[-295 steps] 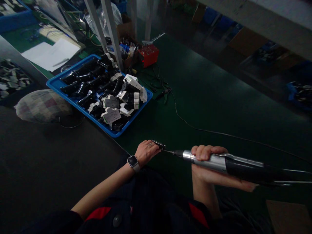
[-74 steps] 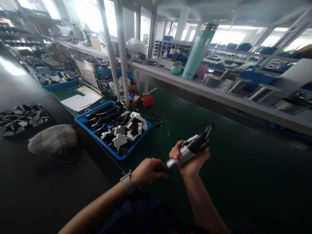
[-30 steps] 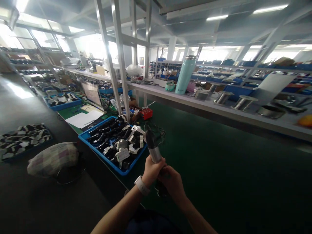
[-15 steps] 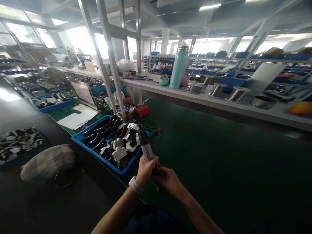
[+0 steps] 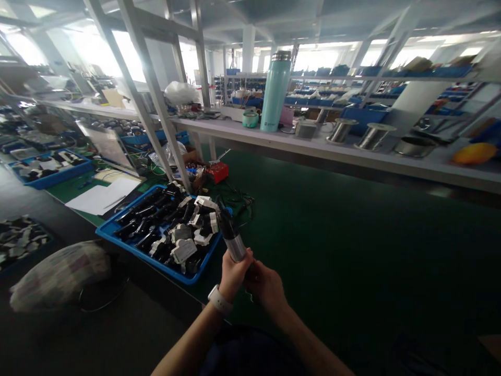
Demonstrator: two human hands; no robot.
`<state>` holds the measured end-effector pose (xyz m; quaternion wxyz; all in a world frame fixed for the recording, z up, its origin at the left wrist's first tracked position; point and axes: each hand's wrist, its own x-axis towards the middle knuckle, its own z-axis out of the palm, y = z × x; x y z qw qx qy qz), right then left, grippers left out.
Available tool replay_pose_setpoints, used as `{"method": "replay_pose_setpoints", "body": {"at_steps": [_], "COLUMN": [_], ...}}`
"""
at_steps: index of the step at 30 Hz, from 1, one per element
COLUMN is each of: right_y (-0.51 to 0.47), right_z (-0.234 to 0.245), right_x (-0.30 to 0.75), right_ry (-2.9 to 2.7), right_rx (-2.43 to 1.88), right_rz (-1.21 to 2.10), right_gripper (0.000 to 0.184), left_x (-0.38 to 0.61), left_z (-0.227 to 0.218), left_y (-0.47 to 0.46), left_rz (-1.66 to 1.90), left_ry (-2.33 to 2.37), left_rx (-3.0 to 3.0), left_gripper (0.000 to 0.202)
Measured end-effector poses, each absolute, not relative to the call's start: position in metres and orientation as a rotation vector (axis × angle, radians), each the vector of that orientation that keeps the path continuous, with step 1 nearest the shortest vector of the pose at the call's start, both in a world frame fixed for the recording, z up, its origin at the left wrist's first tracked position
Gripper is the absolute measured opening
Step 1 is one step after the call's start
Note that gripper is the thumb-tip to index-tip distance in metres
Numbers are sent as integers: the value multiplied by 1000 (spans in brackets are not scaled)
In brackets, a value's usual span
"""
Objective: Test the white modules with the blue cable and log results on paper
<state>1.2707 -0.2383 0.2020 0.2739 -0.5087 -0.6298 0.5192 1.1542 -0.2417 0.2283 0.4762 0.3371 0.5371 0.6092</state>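
Observation:
My left hand (image 5: 231, 271), with a white watch on its wrist, is wrapped round the silver front end of an electric screwdriver (image 5: 229, 232). The tool stands nearly upright, its black body pointing up and away over the green mat. My right hand (image 5: 266, 286) is closed right beside the left hand, at the tool's lower end; what its fingers pinch is hidden. Both hands meet above the mat's near edge, just right of a blue tray (image 5: 117, 241) with several black and white parts.
A green mat (image 5: 352, 245) covers the bench. A long shelf (image 5: 352, 156) behind carries a teal flask (image 5: 275, 90), wire spools (image 5: 341, 129) and a red box (image 5: 217, 171) below. White paper (image 5: 102, 194) and a checked cloth bundle (image 5: 58, 272) lie at left.
The screwdriver went from lying sideways in my right hand to standing upright, my left hand now round it. Lately the hands hold nearly still while the view drifts right.

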Motion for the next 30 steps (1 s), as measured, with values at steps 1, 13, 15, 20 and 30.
{"method": "replay_pose_setpoints", "body": {"at_steps": [1,13,15,20,30], "right_y": [-238,-214,-209,-208,-247], "right_z": [199,159,152,138,111], "right_x": [1270,1266,1273,1319,1355], "right_ry": [-1675,-1396,-1384,-1204,-1237], "right_rx": [-1361,-1380,-1484,-1551,-1810], "right_rz": [1386,1562,1459,1456,1567], "right_gripper": [24,32,36,61,61], "left_x": [1155,1156,1161,1173,1166], "left_z": [226,188,172,124,91], "left_y": [-240,-195,-176,-119,-63], "left_rz": [1488,1306,1239,1016,979], "left_ry": [1329,1344,1370,1427,1431], "left_rx": [819,657,589,383,356], "left_gripper": [26,28,27,22,36]}}
